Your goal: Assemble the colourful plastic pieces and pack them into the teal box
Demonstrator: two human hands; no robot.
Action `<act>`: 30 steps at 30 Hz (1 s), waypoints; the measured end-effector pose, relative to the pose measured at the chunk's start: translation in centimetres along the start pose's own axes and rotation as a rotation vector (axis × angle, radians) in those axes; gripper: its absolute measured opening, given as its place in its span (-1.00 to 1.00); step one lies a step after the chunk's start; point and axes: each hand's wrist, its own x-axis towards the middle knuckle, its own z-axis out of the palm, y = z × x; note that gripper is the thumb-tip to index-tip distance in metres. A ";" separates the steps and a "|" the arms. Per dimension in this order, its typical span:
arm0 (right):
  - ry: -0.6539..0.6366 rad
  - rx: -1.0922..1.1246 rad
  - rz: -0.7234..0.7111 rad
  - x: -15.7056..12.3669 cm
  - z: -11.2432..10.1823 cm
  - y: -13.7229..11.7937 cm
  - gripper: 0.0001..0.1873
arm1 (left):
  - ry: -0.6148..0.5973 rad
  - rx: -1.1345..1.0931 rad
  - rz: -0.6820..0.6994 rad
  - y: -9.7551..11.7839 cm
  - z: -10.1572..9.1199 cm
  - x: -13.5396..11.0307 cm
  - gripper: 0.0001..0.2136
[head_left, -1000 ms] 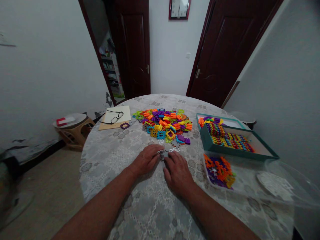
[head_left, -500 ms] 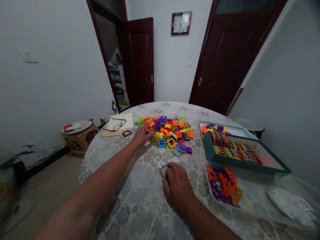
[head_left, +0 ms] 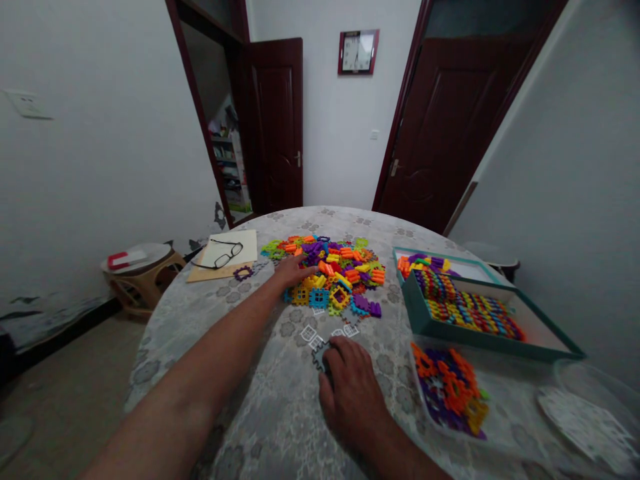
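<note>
Of your two hands, the left hand (head_left: 291, 272) is at the left part of the pile of coloured pieces (head_left: 345, 275), its thumb a little apart from the forefinger; the other fingertips are hidden, so I cannot tell if it has taken anything. Your right hand (head_left: 353, 383), nearer to you, is half curled over the right side of a gray toothed piece (head_left: 318, 358), which lies low at the tabletop (head_left: 270, 393), and seems to hold it. The step in hand looks like choosing from the pile; in my judgement, this calls for a fine pinch, because the pieces lie crowded together. On the flowered cloth, from the left, are black glasses (head_left: 236, 249) upon pale paper (head_left: 246, 240), then small white window-like pieces (head_left: 309, 333) just beyond the gray one, then a clear tub (head_left: 424, 408) with orange and purple pieces, and a green box (head_left: 416, 307) behind it. In the room, a stool (head_left: 135, 290) stands at left, an open dark door (head_left: 277, 127) follows, then a wall clock (head_left: 358, 52) and another dark door (head_left: 455, 133).
</note>
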 end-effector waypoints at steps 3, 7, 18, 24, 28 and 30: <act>-0.007 0.004 -0.004 0.1 -0.2 0.0 -0.64 | -0.033 0.055 0.010 0.6 0.4 -0.6 -0.26; -0.005 0.000 0.001 0.2 -0.3 -0.1 -0.64 | -0.091 0.115 0.031 1.3 0.5 -2.2 -0.33; -0.012 -0.009 0.004 0.5 -0.8 -0.1 -0.62 | -0.039 0.155 0.060 5.3 2.3 -10.0 -0.52; -0.016 0.018 0.001 0.6 -0.7 0.8 -0.71 | -0.048 0.079 0.065 6.1 1.3 -14.0 -0.54; 0.015 0.048 0.007 0.7 -0.2 2.0 -0.64 | -0.117 -0.051 0.178 5.9 0.2 -16.2 -0.52; 0.038 0.058 0.016 1.0 0.1 2.6 -0.57 | -0.116 -0.131 0.238 5.7 -0.4 -17.1 -0.50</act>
